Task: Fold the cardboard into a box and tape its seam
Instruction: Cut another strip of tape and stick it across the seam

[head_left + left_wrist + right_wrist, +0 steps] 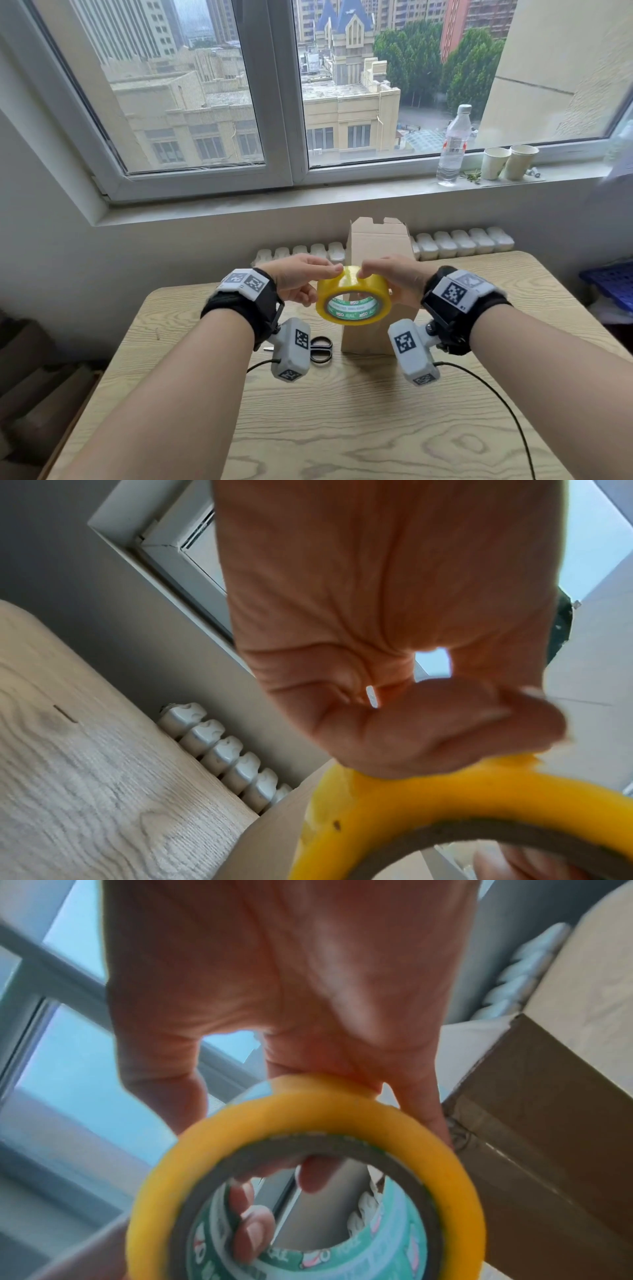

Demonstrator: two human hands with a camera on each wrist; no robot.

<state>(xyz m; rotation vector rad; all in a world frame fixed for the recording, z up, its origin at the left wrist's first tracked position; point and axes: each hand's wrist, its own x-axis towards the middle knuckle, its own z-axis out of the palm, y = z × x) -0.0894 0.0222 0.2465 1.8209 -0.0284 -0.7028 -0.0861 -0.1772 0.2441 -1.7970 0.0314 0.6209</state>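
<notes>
A yellow tape roll (354, 296) with a green-printed core is held up over the table between both hands. My left hand (323, 284) pinches its upper left rim, index finger on top and thumb at the side; in the left wrist view the curled fingers (428, 731) press on the roll (428, 810). My right hand (373, 277) grips the right side, fingers over the top. Behind the roll the brown cardboard box (376, 240) stands upright, its top flaps raised. In the right wrist view, clear tape crosses the box (534, 1096) beside the roll (308, 1123).
Black-handled scissors (321, 349) lie on the wooden table (359, 428) left of the box's base. A water bottle (452, 144) and two paper cups (508, 162) stand on the windowsill. A white radiator (462, 243) runs behind the table. Wrist-camera cables trail over the table.
</notes>
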